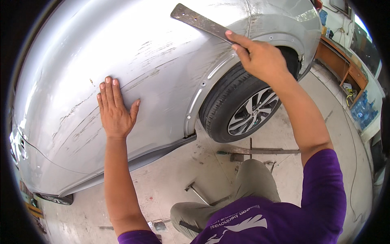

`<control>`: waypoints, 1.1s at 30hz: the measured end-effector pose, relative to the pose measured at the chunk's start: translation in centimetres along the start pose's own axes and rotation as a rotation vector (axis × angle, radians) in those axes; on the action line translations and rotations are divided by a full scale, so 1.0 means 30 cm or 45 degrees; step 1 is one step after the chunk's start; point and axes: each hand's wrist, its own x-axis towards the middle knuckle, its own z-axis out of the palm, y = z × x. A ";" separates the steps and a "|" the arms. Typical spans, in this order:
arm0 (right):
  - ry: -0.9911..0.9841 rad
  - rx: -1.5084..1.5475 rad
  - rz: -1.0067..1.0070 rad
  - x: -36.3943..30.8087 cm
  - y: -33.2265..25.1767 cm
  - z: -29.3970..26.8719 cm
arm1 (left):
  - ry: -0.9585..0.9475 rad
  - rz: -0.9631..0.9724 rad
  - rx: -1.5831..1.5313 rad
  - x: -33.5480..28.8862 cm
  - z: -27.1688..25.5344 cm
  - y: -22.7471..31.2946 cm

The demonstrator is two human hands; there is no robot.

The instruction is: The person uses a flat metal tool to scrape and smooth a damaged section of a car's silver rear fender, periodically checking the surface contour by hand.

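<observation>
Your right hand (262,59), between 1 and 2 o'clock, pinches one flat, grey metal bar (199,20) at 12, thumb and index finger on it; remaining fingers and the bar's gripped end hidden, its contact with the car unclear. Your left hand (117,116), 9 o'clock, flat on the scratched silver car panel (162,101), four fingers close together, thumb apart. Car cut off at 12. Two black-tyred wheels: spoked one (254,112) at 3, another (57,199) at 8, mostly hidden.
</observation>
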 end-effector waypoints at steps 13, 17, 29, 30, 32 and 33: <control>0.206 0.337 0.153 -0.076 -0.177 0.036 | -0.031 -0.193 -0.324 -0.065 -0.042 0.127; -0.090 0.102 0.222 -0.065 -0.188 -0.039 | -0.287 -0.198 -0.617 -0.358 -0.032 0.293; -0.079 0.071 0.130 -0.073 -0.163 -0.123 | -1.643 -0.886 -1.059 -1.575 0.079 0.714; -0.060 0.122 0.194 -0.068 -0.187 -0.156 | -1.647 -0.915 -1.081 -1.577 0.075 0.697; 0.178 0.315 0.100 -0.048 -0.207 -0.145 | -1.551 -0.891 -1.082 -1.621 0.104 0.661; 0.301 0.418 0.049 -0.036 -0.224 -0.141 | -1.556 -0.942 -1.083 -1.659 0.119 0.649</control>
